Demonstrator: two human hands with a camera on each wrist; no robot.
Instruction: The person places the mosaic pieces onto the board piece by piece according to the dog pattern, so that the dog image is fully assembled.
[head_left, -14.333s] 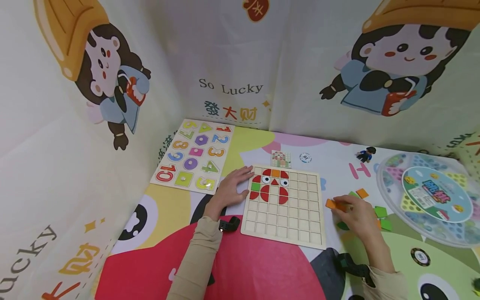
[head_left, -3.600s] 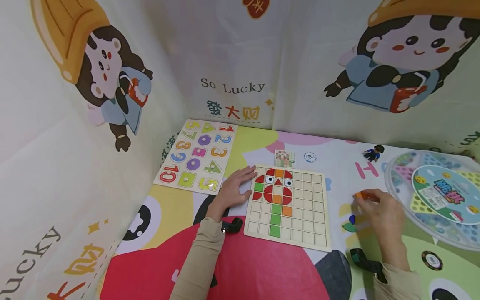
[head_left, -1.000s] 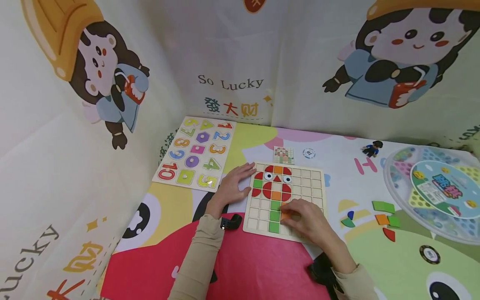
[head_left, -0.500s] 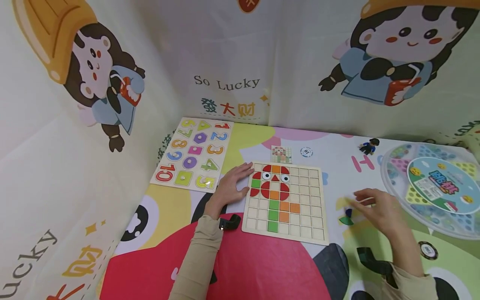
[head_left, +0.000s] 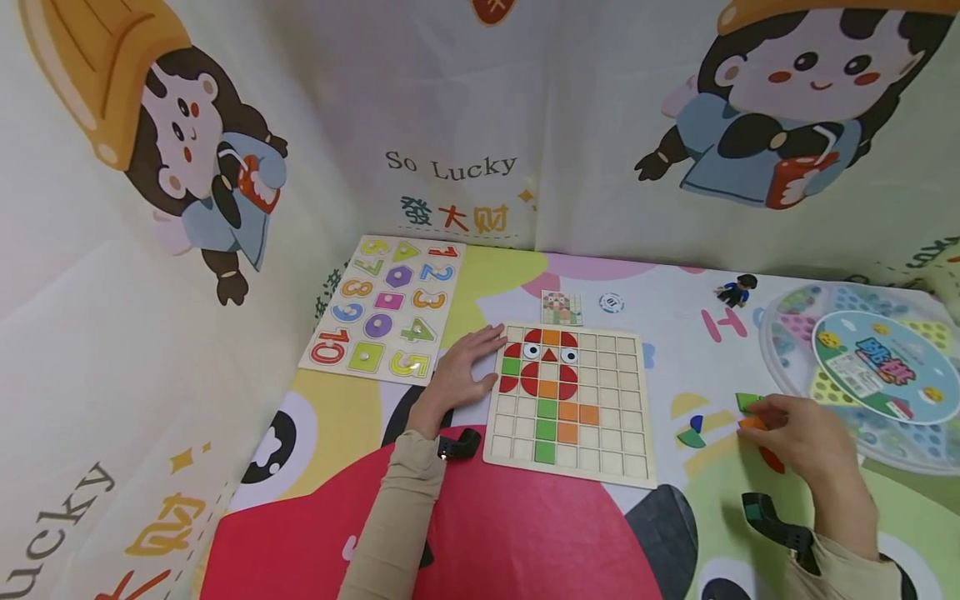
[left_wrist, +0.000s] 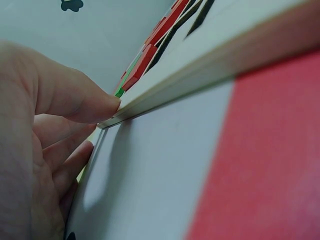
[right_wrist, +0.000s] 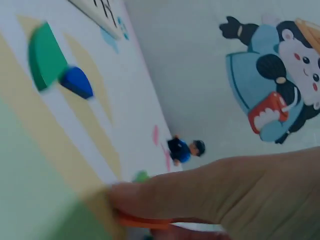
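Sleeves (head_left: pixel 386 525) in beige cover your forearms, with a black wrist unit (head_left: pixel 459 446) at the left cuff and a second at the right. Your right hand (head_left: pixel 806 437) is closed to a pinch: it grips an orange piece (head_left: pixel 752 423) at the right of the tabletop (head_left: pixel 682 333); whether the piece is lifted cannot be told. Partly covered by this hand are a red piece (head_left: pixel 770 460) and a green piece (head_left: pixel 747 401). A rounded green piece (head_left: pixel 691 438) and a blue piece (head_left: pixel 697 423) lie between it and the grid board (head_left: pixel 613 392).

Your left hand (head_left: pixel 459 375) has its fingers extended and grasps nothing; the thumb rests against the board's left edge. On the board, three green squares (head_left: pixel 546 430) form a column. Immediately right of them sit three orange squares (head_left: pixel 588 415): two in the upper row, one beneath the first. Red rounded pieces (head_left: pixel 567 382) and two eye pieces (head_left: pixel 569 355) occupy the rows beyond.

Farther out, locate the number puzzle (head_left: pixel 390 323) at left, the round game box (head_left: pixel 885 367) at right, and the pattern card (head_left: pixel 562 308), chip (head_left: pixel 611 302) and toy figure (head_left: pixel 737 291). A printed curtain (head_left: pixel 450 100) stands behind.
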